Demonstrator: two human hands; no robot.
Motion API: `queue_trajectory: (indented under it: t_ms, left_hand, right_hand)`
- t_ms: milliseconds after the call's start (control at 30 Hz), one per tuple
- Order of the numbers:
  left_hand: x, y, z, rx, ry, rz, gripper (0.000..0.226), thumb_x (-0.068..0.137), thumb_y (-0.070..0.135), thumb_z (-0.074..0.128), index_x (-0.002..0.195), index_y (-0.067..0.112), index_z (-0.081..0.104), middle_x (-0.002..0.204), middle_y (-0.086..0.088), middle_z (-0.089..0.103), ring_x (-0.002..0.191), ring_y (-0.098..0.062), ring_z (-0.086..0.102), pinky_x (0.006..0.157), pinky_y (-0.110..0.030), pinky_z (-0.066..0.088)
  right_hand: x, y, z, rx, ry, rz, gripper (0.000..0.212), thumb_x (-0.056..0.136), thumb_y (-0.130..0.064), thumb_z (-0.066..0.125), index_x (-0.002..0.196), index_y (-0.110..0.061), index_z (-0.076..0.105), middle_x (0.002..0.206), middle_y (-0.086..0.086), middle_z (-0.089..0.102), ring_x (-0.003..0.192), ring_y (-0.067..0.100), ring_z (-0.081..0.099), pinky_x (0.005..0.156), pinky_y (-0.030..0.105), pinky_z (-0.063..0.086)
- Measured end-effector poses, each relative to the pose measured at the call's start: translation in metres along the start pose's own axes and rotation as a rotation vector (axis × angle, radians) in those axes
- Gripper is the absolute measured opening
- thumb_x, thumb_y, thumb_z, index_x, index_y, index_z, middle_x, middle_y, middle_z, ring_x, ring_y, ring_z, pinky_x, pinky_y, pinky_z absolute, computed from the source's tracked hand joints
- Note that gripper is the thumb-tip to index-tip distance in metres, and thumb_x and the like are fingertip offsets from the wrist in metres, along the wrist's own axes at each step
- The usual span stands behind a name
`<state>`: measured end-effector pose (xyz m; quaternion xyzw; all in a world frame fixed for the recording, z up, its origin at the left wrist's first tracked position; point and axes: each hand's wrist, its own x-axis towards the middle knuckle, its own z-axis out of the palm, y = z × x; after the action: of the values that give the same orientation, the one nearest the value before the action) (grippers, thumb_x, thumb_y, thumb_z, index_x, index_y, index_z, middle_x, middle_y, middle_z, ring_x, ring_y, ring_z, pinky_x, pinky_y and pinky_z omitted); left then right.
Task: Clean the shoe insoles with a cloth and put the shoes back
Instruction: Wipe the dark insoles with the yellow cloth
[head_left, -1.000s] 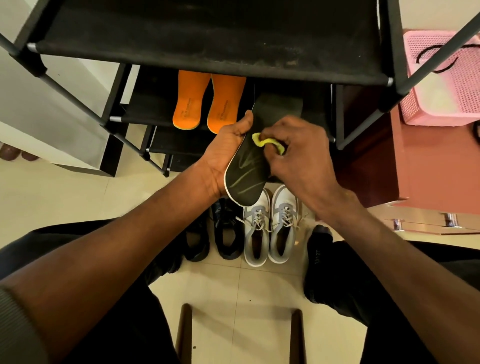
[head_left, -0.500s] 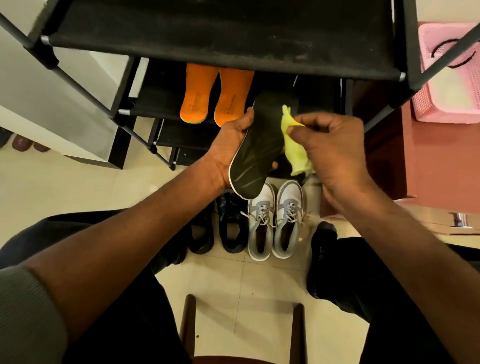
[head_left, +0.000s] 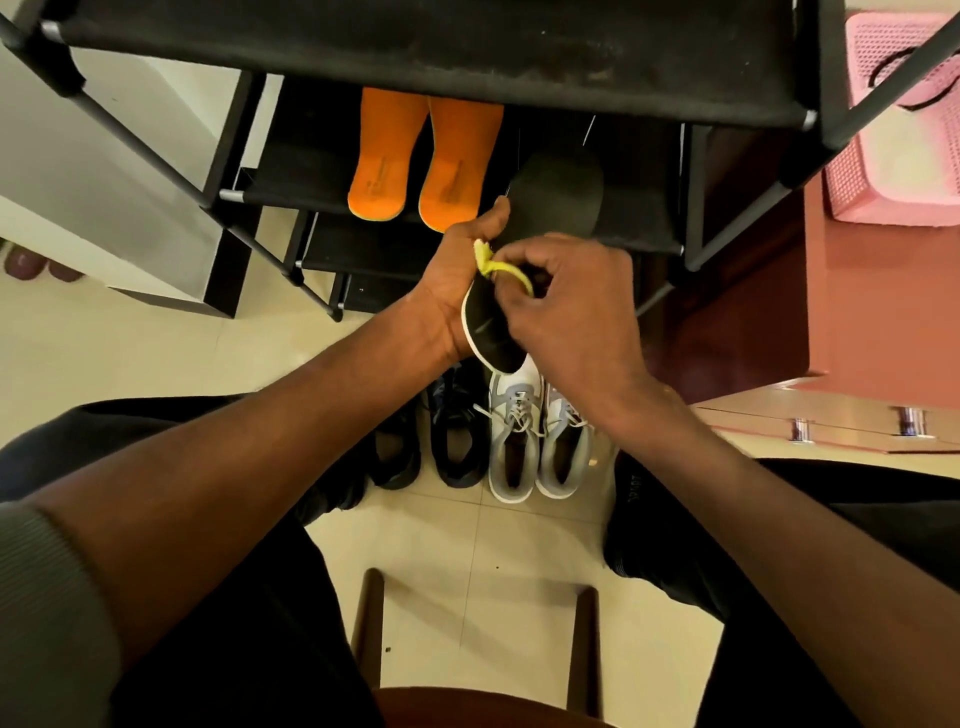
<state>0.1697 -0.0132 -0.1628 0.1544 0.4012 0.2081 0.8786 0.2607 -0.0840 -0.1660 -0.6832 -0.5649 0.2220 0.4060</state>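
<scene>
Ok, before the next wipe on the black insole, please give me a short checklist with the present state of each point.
1. Left hand grips the black insole along its edge: ok.
2. Right hand pinches the yellow cloth in its fingers: ok.
3. Cloth touches the insole surface: ok, near the middle.
4. Toe end of the insole is free to wipe: ok, it shows uncovered.
5. Insole is clean already: cannot tell, too dark.
6. Grey shoes stand open on the floor, ready for the insole: ok; whether it is theirs, cannot tell.
</scene>
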Motion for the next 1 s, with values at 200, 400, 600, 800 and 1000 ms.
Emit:
queue_trajectory:
  t_ms: [200, 400, 600, 800, 1000]
  left_hand:
    - [0.0, -0.003, 0.002, -0.023, 0.017, 0.025, 0.08, 0.11, 0.042, 0.032, 0.052, 0.005, 0.071, 0.058, -0.01, 0.066, 0.051, -0.021, 0.068, 0.052, -0.026, 0.058]
    - [-0.002, 0.0, -0.004, -0.002, 0.023, 0.159, 0.076, 0.111, 0.029, 0.031, 0.047, 0.011, 0.069, 0.054, -0.003, 0.065, 0.046, -0.016, 0.065, 0.049, -0.022, 0.055]
    - [-0.003, 0.001, 0.005, -0.008, -0.074, 0.08, 0.065, 0.11, 0.037, 0.037, 0.072, 0.003, 0.077, 0.074, -0.012, 0.072, 0.064, -0.024, 0.072, 0.061, -0.031, 0.062]
    - [0.003, 0.0, 0.004, 0.148, -0.091, 0.061, 0.046, 0.11, 0.042, 0.035, 0.114, 0.008, 0.065, 0.096, -0.013, 0.073, 0.08, -0.029, 0.07, 0.071, -0.042, 0.055]
    - [0.004, 0.004, 0.003, 0.137, -0.012, 0.064, 0.053, 0.11, 0.042, 0.035, 0.097, 0.008, 0.074, 0.089, -0.013, 0.074, 0.077, -0.028, 0.07, 0.077, -0.043, 0.051]
  right_hand:
    - [0.006, 0.001, 0.0, 0.039, -0.05, 0.055, 0.019, 0.089, -0.013, 0.073, 0.105, -0.017, 0.083, 0.094, -0.009, 0.077, 0.083, 0.001, 0.071, 0.079, 0.023, 0.06]
    - [-0.013, -0.012, -0.008, 0.109, -0.159, -0.046, 0.016, 0.089, -0.012, 0.075, 0.103, -0.014, 0.083, 0.091, -0.009, 0.075, 0.081, 0.004, 0.07, 0.074, 0.018, 0.057]
    - [0.017, 0.011, -0.012, -0.17, -0.011, -0.052, 0.02, 0.087, -0.013, 0.071, 0.104, -0.014, 0.082, 0.092, 0.0, 0.074, 0.08, 0.012, 0.066, 0.076, 0.033, 0.057]
    - [0.043, 0.029, -0.037, -0.182, 0.199, 0.121, 0.019, 0.087, -0.017, 0.073, 0.103, -0.024, 0.08, 0.1, -0.009, 0.076, 0.089, 0.007, 0.071, 0.085, 0.038, 0.06]
    - [0.035, 0.022, -0.034, -0.25, 0.051, 0.068, 0.022, 0.088, -0.014, 0.076, 0.108, -0.022, 0.076, 0.107, -0.005, 0.071, 0.093, 0.008, 0.067, 0.087, 0.037, 0.06]
